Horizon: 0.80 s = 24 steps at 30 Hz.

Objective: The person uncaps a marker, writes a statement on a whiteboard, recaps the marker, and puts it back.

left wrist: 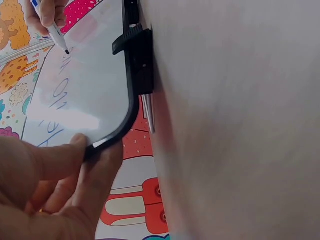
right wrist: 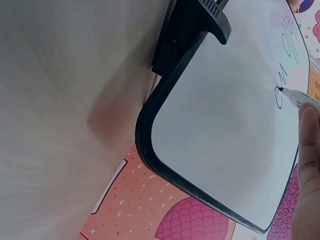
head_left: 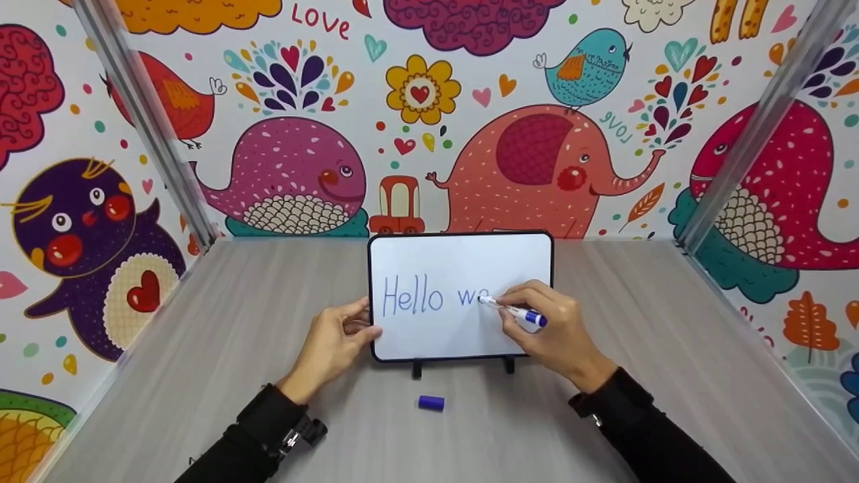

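A small whiteboard (head_left: 443, 335) with a black frame stands propped on the table, bearing the handwritten blue words "Hello wo". My left hand (head_left: 339, 342) grips its left edge, thumb on the front and fingers behind, as the left wrist view shows at the frame's corner (left wrist: 107, 142). In my right hand (head_left: 553, 329) is a white marker (head_left: 513, 310) with a blue end, pinched between thumb and fingers. Its dark tip meets the board at the letter "o" (right wrist: 278, 98) in the right wrist view. On the table in front lies a blue marker cap (head_left: 431, 403).
Two black feet (head_left: 417, 369) of a stand hold up the board's lower edge. The grey wood-grain table (head_left: 268, 282) reaches back to a wall (head_left: 463, 80) printed with cartoon animals. Side panels with metal corner posts (head_left: 144, 121) enclose it left and right.
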Tool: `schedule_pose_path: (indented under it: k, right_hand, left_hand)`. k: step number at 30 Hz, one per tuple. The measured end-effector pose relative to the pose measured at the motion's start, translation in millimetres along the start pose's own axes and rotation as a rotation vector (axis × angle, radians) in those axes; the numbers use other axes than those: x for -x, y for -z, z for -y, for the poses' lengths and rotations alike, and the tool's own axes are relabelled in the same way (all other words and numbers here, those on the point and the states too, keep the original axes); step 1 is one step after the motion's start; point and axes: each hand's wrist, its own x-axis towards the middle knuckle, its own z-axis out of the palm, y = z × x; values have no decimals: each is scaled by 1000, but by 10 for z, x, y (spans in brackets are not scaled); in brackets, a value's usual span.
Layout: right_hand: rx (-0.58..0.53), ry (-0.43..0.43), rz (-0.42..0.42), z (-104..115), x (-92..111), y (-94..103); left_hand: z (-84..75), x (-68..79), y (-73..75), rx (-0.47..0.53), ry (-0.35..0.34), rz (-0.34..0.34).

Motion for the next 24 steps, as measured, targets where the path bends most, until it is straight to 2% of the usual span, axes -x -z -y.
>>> schedule_pose_path:
  k: [11,24]
  right_hand:
    - [2,-32,-66,-33,-26,119]
    - [7,-17,-38,-99,10,191]
  left_hand:
    - [-1,-6,-4,6,3,-4]
    - [-1,-13,-24,-14,43,-7]
